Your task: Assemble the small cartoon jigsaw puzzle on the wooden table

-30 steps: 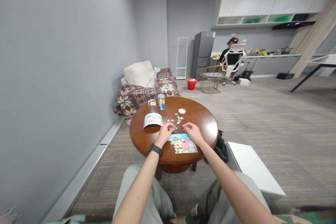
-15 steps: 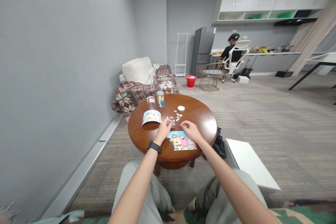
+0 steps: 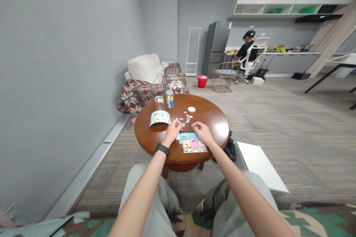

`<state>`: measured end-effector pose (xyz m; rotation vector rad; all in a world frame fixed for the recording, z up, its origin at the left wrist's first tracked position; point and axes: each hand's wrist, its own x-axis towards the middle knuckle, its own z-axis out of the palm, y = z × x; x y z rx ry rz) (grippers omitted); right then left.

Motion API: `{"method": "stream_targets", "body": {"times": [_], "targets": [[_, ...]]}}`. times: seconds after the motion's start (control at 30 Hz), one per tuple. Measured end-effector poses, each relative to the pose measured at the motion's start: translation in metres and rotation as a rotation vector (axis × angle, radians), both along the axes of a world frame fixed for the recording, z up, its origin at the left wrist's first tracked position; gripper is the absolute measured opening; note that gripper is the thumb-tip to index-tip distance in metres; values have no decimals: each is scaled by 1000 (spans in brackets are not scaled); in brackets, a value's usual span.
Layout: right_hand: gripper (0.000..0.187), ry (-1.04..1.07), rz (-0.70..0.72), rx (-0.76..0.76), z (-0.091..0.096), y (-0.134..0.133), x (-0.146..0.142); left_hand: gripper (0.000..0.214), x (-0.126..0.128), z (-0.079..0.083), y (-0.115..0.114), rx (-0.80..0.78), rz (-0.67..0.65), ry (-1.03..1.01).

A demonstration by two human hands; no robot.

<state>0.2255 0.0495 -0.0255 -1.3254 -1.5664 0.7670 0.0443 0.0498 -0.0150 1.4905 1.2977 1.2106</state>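
A round brown wooden table (image 3: 217,126) stands in front of my knees. On it lies a colourful cartoon jigsaw puzzle (image 3: 192,143), partly assembled. My left hand (image 3: 172,130), with a black watch on the wrist, rests at the puzzle's upper left corner with fingers curled as in a pinch near several loose pieces (image 3: 187,117). My right hand (image 3: 201,132) rests on the puzzle's top edge, fingers curled down; what either hand holds is too small to see.
A curved cartoon card (image 3: 159,118), a clear glass (image 3: 159,102), a blue can (image 3: 169,99) and a white lid (image 3: 191,109) stand farther back on the table. A white low stand (image 3: 260,164) is at my right, a patterned sofa (image 3: 151,89) behind. A person sits far off at a counter.
The camera has tilted down a little, so the table sits higher in the picture. Both hands stay at the puzzle's top edge with little movement.
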Motion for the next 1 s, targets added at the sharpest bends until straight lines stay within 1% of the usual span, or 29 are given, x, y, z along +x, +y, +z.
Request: {"method": "stream_targets", "body": {"times": [0.13, 0.3, 0.4, 0.6, 0.77, 0.87, 1.0], "targets": [[16, -6, -4, 4, -1, 0, 0, 6, -2, -7, 3, 22, -16, 2], [17, 0, -8, -1, 1, -1, 0, 10, -3, -13, 6, 57, -12, 20], [17, 10, -9, -7, 1, -1, 0, 15, -3, -13, 6, 92, -27, 25], [17, 14, -12, -8, 2, -1, 0, 13, -3, -7, 3, 98, -31, -3], [17, 4, -6, -6, 3, -2, 0, 9, -2, -4, 1, 36, -29, -21], [17, 1, -12, -12, 4, -3, 0, 8, -2, -5, 2, 9, -4, -32], [17, -10, -21, -21, 6, -4, -1, 13, -1, -7, 3, -31, 32, -129]]}}
